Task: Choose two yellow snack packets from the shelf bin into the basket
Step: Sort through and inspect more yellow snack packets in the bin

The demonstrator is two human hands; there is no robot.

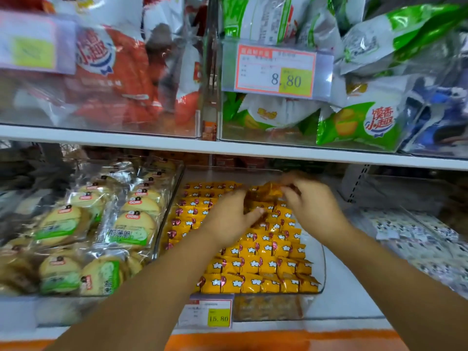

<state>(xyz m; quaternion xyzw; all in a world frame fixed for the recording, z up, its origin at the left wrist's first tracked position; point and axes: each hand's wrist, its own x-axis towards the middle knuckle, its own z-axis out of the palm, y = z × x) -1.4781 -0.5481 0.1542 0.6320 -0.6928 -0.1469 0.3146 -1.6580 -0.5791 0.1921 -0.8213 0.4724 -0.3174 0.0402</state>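
A clear shelf bin (321, 259) on the lower shelf holds several rows of small yellow snack packets (255, 262) with white popcorn prints. Both my hands reach into its far half. My left hand (231, 219) lies palm down on the packets, thumb pointing right. My right hand (307, 201) is blurred, its fingers curled around a bunch of yellow packets (268, 191) lifted slightly above the rows. No basket is in view.
A bin of round biscuits in clear wrap (83, 224) stands to the left. A bin of black-and-white packets (415, 236) lies to the right. The upper shelf edge (228, 148) overhangs the bins, with a price tag (276, 72). A price label (206, 312) fronts the yellow bin.
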